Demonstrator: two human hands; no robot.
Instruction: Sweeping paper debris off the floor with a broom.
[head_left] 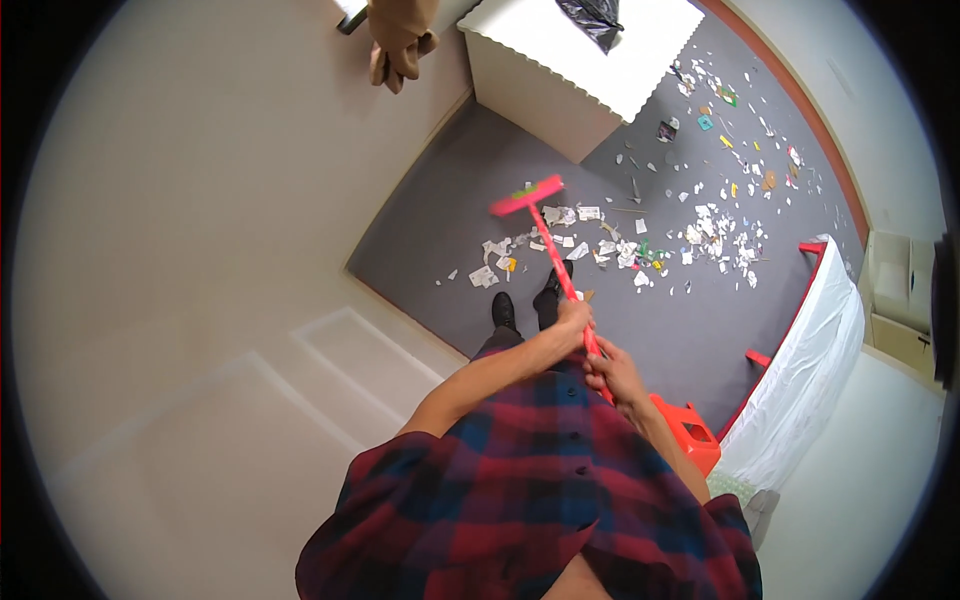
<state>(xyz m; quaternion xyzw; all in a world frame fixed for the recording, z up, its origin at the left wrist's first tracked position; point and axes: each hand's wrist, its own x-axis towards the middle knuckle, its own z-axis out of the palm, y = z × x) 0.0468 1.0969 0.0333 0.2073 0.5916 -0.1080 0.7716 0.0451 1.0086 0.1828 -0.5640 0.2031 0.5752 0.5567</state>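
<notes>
I hold a broom (550,246) by its red-and-pale patterned handle. Farther along the handle, toward the head, my left hand (573,318) is wrapped round it. My right hand (615,370) grips closer to my body, fingers curled about the same handle. The pink broom head (527,195), with a green patch on it, is ahead of my shoes, at the left end of the litter. Beside and behind it lie scraps of white paper (562,216) and several coloured bits. Whether the bristles touch the floor I cannot tell.
Litter (715,235) spreads over the grey floor (640,320) to the right. A white box-like table (540,100) bears a black plastic bag (595,20). A red stool (687,432) stands near my right arm, by a white-covered red-framed table (800,350). Brown gloves (402,40) hang far left.
</notes>
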